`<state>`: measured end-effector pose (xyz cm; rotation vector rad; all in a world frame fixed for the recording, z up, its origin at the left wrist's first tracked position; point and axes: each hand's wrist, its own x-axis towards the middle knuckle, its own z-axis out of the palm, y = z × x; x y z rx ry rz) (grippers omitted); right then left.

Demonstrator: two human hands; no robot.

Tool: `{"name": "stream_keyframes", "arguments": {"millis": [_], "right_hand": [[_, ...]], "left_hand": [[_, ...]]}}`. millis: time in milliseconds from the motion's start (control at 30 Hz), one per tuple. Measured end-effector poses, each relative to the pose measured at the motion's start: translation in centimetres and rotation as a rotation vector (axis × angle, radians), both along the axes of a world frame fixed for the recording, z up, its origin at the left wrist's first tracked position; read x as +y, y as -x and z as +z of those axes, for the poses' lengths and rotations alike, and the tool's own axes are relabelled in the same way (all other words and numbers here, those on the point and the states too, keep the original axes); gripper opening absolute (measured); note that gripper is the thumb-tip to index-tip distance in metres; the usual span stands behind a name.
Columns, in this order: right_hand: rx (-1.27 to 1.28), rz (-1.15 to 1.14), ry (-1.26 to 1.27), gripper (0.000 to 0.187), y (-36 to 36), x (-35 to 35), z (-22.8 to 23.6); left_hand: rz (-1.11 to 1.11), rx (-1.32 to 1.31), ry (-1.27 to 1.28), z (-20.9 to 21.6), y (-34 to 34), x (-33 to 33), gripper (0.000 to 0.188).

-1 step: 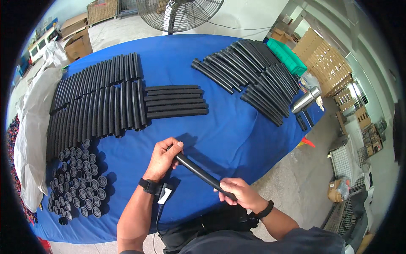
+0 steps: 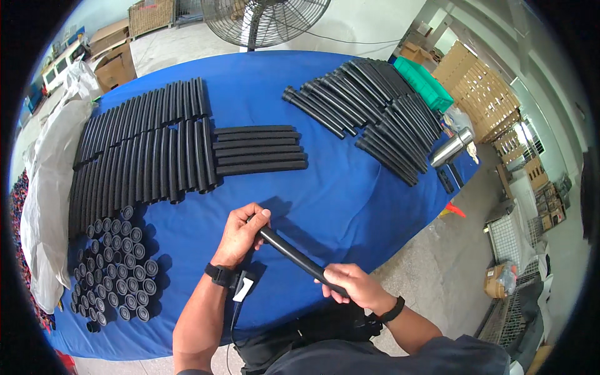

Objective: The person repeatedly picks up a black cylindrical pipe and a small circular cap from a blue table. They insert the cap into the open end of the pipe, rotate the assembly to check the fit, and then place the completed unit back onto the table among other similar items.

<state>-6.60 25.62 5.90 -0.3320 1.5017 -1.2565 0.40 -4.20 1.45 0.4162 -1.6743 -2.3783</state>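
Note:
A smooth black tube [image 2: 292,253] slants across in front of me, held up over the near part of the blue-covered table. My left hand [image 2: 240,234] is closed round its upper left end, thumb along the top. Around the lower right end my right hand [image 2: 351,285] has its fingers wrapped, and the tip shows just below them. To the left of my left hand stand many round black end caps [image 2: 127,272] with ringed faces. Beyond it, black tubes [image 2: 144,156] lie in two rows, with several dark foam-like tubes [image 2: 259,150] crosswise beside them.
Black tubes with wider ends [image 2: 369,106] are piled at the far right, near a green bin [image 2: 424,84] and a steel flask [image 2: 452,147]. Clear plastic sheeting [image 2: 53,194] hangs over the left edge. A large fan [image 2: 265,22] stands behind the blue tablecloth [image 2: 325,206].

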Motion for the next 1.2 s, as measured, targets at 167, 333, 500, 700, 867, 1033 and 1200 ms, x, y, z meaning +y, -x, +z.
{"name": "stream_keyframes", "arguments": {"millis": [167,333,500,700,867,1033,1200], "right_hand": [[0.772,0.063,-0.015,0.039,-1.4,-1.0,-0.6],[-0.259,-0.025,0.052,0.045,0.1,-0.4,-0.1],[0.966,0.066,0.065,0.03,-1.4,-1.3,-1.0],[0.0,0.005,-0.023,0.03,-0.2,-0.6,-0.2],[0.989,0.053,0.101,0.036,-1.3,-0.9,-2.0],[-0.166,-0.016,0.011,0.043,0.0,-0.5,-0.4],[0.757,0.102,0.025,0.041,-1.1,-1.5,-1.2]], "left_hand": [[0.006,-0.016,0.022,-0.1,0.1,0.1,0.027],[-0.004,-0.006,0.014,-0.1,0.1,0.1,0.027],[0.002,-0.03,0.056,-0.2,0.0,0.0,0.027],[-0.005,0.019,-0.014,-0.3,0.0,0.1,0.027],[-0.016,-0.013,0.004,0.2,0.1,0.2,0.027],[-0.018,0.014,-0.016,-0.3,0.0,0.0,0.026],[-0.016,0.003,0.008,-0.3,0.0,0.1,0.027]]}}
